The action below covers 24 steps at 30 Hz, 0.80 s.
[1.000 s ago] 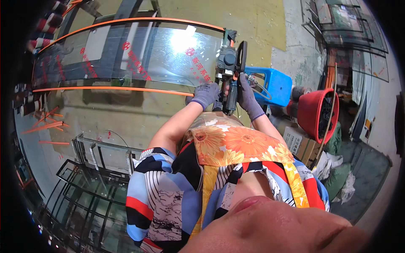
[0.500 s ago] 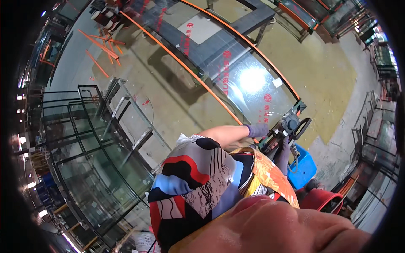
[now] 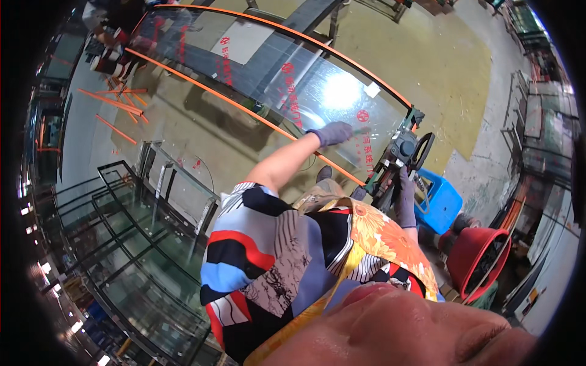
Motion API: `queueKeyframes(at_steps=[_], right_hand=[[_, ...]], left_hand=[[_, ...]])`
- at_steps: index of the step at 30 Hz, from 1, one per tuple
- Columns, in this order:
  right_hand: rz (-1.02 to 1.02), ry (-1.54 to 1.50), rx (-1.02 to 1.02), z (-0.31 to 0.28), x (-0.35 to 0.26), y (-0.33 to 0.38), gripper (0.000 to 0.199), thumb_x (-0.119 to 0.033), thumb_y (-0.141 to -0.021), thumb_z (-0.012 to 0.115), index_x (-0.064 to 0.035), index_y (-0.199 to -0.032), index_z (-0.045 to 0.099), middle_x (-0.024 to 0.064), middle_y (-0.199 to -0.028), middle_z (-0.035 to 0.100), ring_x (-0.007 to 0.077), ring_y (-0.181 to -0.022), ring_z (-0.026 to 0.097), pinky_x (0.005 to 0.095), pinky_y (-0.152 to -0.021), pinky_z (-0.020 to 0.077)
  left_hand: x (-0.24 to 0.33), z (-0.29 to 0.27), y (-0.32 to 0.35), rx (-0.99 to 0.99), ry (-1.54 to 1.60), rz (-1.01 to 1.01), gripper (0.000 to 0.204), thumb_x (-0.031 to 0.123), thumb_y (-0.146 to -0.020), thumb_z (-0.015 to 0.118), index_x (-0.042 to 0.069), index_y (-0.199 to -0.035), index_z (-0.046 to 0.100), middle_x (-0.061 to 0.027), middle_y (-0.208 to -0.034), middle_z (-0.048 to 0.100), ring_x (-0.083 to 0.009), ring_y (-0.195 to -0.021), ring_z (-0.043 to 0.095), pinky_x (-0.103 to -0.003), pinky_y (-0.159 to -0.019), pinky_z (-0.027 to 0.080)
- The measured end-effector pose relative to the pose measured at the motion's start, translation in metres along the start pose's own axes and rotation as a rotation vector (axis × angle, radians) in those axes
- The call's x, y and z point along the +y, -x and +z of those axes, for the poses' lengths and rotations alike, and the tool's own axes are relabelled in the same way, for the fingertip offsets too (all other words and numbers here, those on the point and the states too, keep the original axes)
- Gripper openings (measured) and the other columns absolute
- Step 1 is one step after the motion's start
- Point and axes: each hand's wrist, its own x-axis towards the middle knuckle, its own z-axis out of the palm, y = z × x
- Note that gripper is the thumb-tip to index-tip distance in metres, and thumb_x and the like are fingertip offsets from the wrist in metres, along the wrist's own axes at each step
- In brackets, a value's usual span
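A long glass panel [image 3: 262, 91] with red printing and orange edge strips lies across dark supports in front of me. Over its near part is my left hand [image 3: 332, 133] in a purple-grey glove, its slightly bent fingers on or just above the glass, holding nothing. Across the panel's right end sits a dark clamp-like power tool [image 3: 403, 147] with a round housing and a looped black handle. My gloved right hand [image 3: 404, 186] grips the tool's near side; its fingers are partly hidden.
A blue plastic container [image 3: 441, 204] and a red bucket [image 3: 473, 259] stand at my right. Framed glass panes [image 3: 140, 244] lean at the left. Loose orange strips [image 3: 116, 110] lie on the floor. Another person [image 3: 101, 24] is at the panel's far left end.
My left hand has moved from beside the tool leftward and forward over the glass. My right hand stays at the tool. The view has shifted, showing the other person and more of the red bucket.
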Motion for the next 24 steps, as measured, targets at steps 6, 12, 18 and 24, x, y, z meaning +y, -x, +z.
queueKeyframes(at_steps=[6,12,18,24], right_hand=[[-0.305,0.325,-0.127,0.032,-0.013,-0.064,0.039,-0.037,-0.078,0.062,-0.0021,-0.095,0.058,0.0011,-0.08,0.058,0.0091,-0.069,0.053,0.0249,-0.062,0.0429],[0.145,-0.227,-0.453,0.068,-0.046,-0.041,0.025,-0.025,-0.081,0.058,-0.0043,-0.096,0.056,0.0043,-0.076,0.059,0.0154,-0.065,0.06,0.0267,-0.056,0.0498],[-0.022,-0.113,-0.408,0.07,-0.021,-0.044,0.017,-0.021,-0.079,0.058,-0.004,-0.078,0.055,0.0028,-0.065,0.054,0.0136,-0.056,0.055,0.0249,-0.05,0.0464],[-0.236,0.045,-0.403,0.065,-0.008,-0.044,0.02,-0.019,-0.078,0.06,-0.0016,-0.087,0.06,0.0041,-0.072,0.056,0.0138,-0.061,0.056,0.0271,-0.056,0.0453]], left_hand=[[-0.003,-0.059,0.074,0.566,1.484,-1.03,0.019,0.023,-0.084,0.049,0.01,-0.097,0.053,-0.0046,-0.065,0.052,-0.016,-0.05,0.052,-0.03,-0.044,0.045],[0.002,-0.076,0.079,0.782,1.485,-0.978,0.023,0.026,-0.084,0.049,0.01,-0.1,0.051,-0.0033,-0.065,0.051,-0.0129,-0.048,0.05,-0.026,-0.041,0.043],[0.002,-0.088,0.079,0.751,1.426,-0.988,0.023,0.025,-0.086,0.05,0.007,-0.1,0.052,-0.0035,-0.065,0.053,-0.0121,-0.047,0.051,-0.024,-0.039,0.044],[-0.008,-0.117,0.089,0.729,1.249,-0.985,0.019,0.023,-0.088,0.046,0.009,-0.1,0.052,-0.005,-0.068,0.056,-0.013,-0.046,0.052,-0.025,-0.036,0.039]])
